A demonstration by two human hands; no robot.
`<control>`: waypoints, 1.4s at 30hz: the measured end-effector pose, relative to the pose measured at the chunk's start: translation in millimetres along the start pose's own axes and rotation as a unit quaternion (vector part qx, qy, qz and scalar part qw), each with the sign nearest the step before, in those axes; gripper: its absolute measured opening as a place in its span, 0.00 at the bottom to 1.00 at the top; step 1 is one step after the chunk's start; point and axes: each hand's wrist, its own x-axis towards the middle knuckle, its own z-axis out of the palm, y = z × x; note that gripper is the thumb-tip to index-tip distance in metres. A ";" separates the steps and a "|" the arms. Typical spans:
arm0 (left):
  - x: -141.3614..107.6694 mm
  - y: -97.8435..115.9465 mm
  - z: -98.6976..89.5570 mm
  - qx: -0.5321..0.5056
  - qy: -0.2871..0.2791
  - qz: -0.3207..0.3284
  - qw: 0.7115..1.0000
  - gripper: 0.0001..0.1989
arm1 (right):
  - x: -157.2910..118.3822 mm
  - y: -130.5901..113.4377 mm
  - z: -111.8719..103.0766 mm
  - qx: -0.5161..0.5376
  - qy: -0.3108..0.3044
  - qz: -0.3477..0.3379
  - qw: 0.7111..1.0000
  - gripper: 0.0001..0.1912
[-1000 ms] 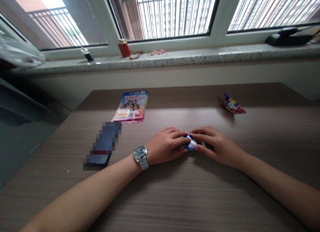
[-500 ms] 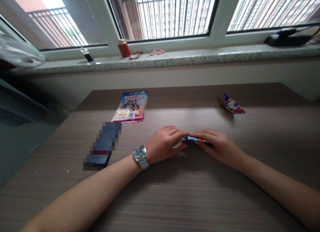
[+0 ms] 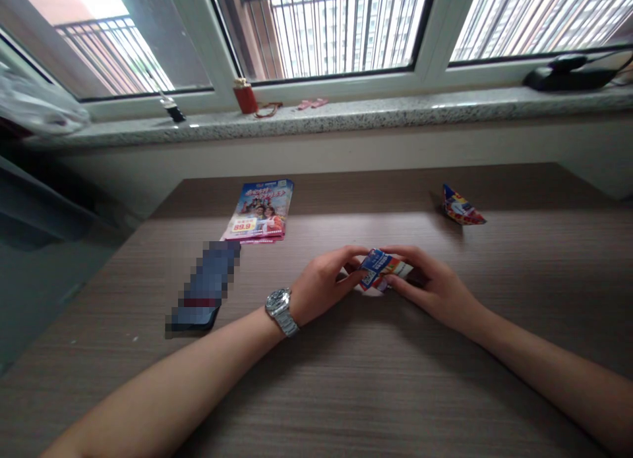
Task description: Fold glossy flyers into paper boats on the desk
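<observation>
The small folded paper [image 3: 380, 268] is blue on top, with a little black and white square code near one corner. It has red and white bits, and some orange too, and a pale end pokes out toward the right hand [image 3: 429, 283]. It looks bent into a pointy shape, though the fingers hide some edges, so I can't be sure of its full shape.

The paper is over the middle of the brown table [image 3: 346, 392], between the two hands. The left hand [image 3: 329, 280] has its thumb and fingers closed on the left side of it, with a small gap between them nearer the palm. The right hand pinches the other side, thumb in front and fingers behind, only a little apart.

A silver watch [image 3: 279, 302] is on the left wrist. A pile of bright leaflets [image 3: 262, 209] lies farther back, near a dark phone [image 3: 205, 286]. A folded paper shape [image 3: 461, 207], red, blue and yellow, sits on the right side of the table.
</observation>
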 end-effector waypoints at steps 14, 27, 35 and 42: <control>0.8 -6.0 -1.4 0.159 -0.039 0.078 0.983 0.18 | 9.9 -0.8 -9.2 -0.133 0.015 -0.049 0.990 0.14; -1.3 -2.8 -3.7 0.212 -0.135 0.068 0.965 0.16 | 11.0 4.3 -6.9 -0.143 0.033 -0.046 0.988 0.12; -1.9 -1.6 -4.1 0.224 -0.111 0.048 0.967 0.17 | 10.5 6.3 -5.5 -0.148 -0.001 -0.113 0.983 0.09; -0.4 -1.2 -4.5 0.204 -0.108 0.051 0.972 0.18 | 11.1 10.3 -4.6 -0.136 -0.020 -0.126 0.982 0.10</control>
